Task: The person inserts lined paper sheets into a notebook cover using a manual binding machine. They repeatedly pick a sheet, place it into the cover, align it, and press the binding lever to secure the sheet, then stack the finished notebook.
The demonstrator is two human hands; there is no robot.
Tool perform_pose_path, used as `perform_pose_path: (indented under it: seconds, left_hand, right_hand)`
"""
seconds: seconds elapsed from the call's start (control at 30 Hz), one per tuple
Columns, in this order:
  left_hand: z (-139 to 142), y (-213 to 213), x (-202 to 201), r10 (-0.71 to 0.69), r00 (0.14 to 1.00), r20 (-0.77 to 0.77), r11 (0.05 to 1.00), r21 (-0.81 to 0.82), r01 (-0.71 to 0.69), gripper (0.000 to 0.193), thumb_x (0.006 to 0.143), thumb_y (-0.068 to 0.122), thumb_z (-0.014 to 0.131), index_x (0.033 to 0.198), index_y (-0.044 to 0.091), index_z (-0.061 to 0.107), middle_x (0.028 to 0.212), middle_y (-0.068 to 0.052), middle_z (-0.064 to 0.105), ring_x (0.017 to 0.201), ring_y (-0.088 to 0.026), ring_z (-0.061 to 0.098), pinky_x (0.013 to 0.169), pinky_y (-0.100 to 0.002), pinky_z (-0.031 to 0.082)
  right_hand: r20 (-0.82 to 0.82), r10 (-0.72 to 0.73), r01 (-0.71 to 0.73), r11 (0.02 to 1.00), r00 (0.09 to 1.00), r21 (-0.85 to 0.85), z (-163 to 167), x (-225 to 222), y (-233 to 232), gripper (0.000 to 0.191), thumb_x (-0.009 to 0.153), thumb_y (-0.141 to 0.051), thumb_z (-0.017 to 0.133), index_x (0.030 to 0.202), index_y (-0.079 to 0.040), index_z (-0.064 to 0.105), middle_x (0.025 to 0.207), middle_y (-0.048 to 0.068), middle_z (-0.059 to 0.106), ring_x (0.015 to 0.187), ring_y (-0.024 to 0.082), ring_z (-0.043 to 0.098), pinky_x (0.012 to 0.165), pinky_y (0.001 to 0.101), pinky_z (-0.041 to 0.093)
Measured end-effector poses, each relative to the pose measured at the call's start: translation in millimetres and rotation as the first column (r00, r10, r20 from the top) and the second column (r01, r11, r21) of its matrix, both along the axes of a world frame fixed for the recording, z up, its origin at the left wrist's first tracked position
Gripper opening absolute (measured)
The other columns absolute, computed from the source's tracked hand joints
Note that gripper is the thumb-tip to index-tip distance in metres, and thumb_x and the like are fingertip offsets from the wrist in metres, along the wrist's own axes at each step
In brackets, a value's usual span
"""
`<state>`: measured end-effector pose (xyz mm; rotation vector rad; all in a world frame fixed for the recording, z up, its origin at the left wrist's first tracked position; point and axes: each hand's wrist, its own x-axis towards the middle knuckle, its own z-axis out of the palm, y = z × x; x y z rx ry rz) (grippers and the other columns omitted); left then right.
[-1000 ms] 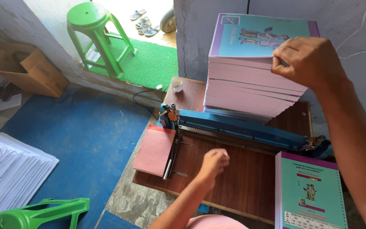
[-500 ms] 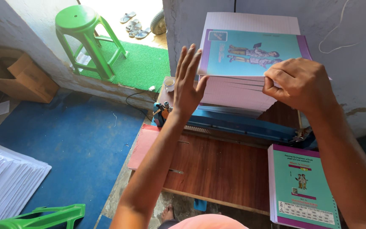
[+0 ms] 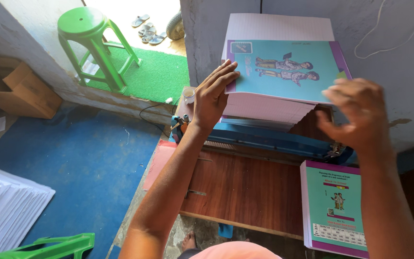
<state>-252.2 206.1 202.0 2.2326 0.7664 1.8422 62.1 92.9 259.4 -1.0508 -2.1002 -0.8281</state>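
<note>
A tall stack of exercise books (image 3: 269,108), topped by a teal cover with a purple border, is sitting on the far side of the wooden table (image 3: 250,187), between the two hands. The left hand (image 3: 212,96) is lying flat against the stack's left edge, fingers spread and stretched out, the fingertips resting on the top cover's corner. The right hand (image 3: 358,112) is hovering open at the stack's right side, fingers loosely splayed and blurred, gripping nothing; whether it touches the cover cannot be told. Just under both hands a blue paper cutter (image 3: 274,139) is running across the table. Below the right wrist a second, lower pile of teal-covered books (image 3: 336,206) is lying. Beyond the left hand a green plastic stool (image 3: 94,43) is standing by a green mat (image 3: 156,76), with a cardboard box (image 3: 17,91) farther left.
</note>
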Motion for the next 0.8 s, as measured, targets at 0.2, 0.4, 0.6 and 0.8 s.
perform_pose_path:
  seconds: [0.2,0.4,0.6,0.8]
  left_hand:
    - [1,-3,-2,-0.028,1.000,0.001,0.999,0.018,0.028,0.029,0.095,-0.011,0.062,0.119,0.000,0.072,0.134,-0.015,0.069,0.137,-0.031,0.060,0.117,-0.041,0.052]
    - [15,-16,-6,-0.012,1.000,0.027,0.999,0.050,0.010,0.025,0.093,-0.003,0.062,0.116,0.000,0.072,0.133,-0.016,0.069,0.136,-0.030,0.062,0.119,-0.042,0.048]
    - [38,-57,-28,0.066,0.998,0.009,0.992,0.105,-0.067,0.021,0.094,0.018,0.066,0.110,0.005,0.073,0.133,-0.017,0.068,0.131,-0.027,0.063,0.122,-0.042,0.034]
    - [30,-95,-50,-0.010,0.993,-0.117,1.000,-0.029,0.007,0.011,0.099,0.011,0.066,0.107,0.008,0.073,0.125,-0.009,0.075,0.121,-0.026,0.074,0.128,-0.051,0.029]
  right_hand:
    - [-0.423,0.003,-0.077,0.984,0.906,-0.159,-46,28,5,0.036,0.102,-0.005,0.080,0.135,-0.007,0.067,0.143,0.011,0.063,0.139,0.030,0.061,0.121,0.0392,0.052]
    - [-0.514,0.041,-0.129,0.982,0.857,-0.136,-47,35,7,0.018,0.111,-0.001,0.079,0.126,-0.008,0.073,0.128,0.007,0.073,0.135,0.025,0.061,0.118,0.0377,0.051]
    - [-0.416,0.041,-0.072,0.996,0.908,-0.060,-8,15,-43,0.010,0.107,0.001,0.072,0.116,-0.003,0.071,0.123,0.014,0.073,0.130,0.031,0.068,0.114,0.0412,0.057]
    - [-0.619,0.110,-0.288,0.937,0.778,-0.195,-14,3,-78,0.016,0.110,-0.020,0.069,0.116,-0.005,0.068,0.118,0.013,0.073,0.107,0.020,0.074,0.097,0.0335,0.062]
